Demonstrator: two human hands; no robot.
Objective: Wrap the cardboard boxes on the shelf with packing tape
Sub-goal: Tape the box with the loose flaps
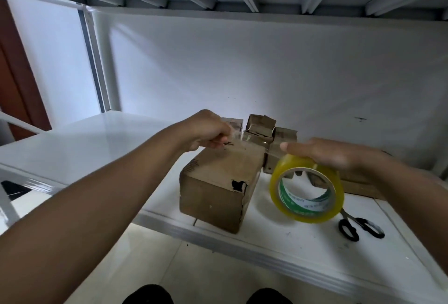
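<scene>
Two grips engaged | tape end point(234, 134) pinched by left hand point(206, 131) | tape roll point(306, 191) held by right hand point(337, 152), 3 o'clock of box point(219, 182) | strip best kept taut.

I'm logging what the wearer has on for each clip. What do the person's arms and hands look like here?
Both forearms are bare right to the frame edges, with no sleeves showing. The left hand and right hand wear no gloves, and no rings, watch or wristband show. The right hand's fingernails look short and plain.

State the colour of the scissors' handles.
Black; the scissors show best in the head view.
</scene>
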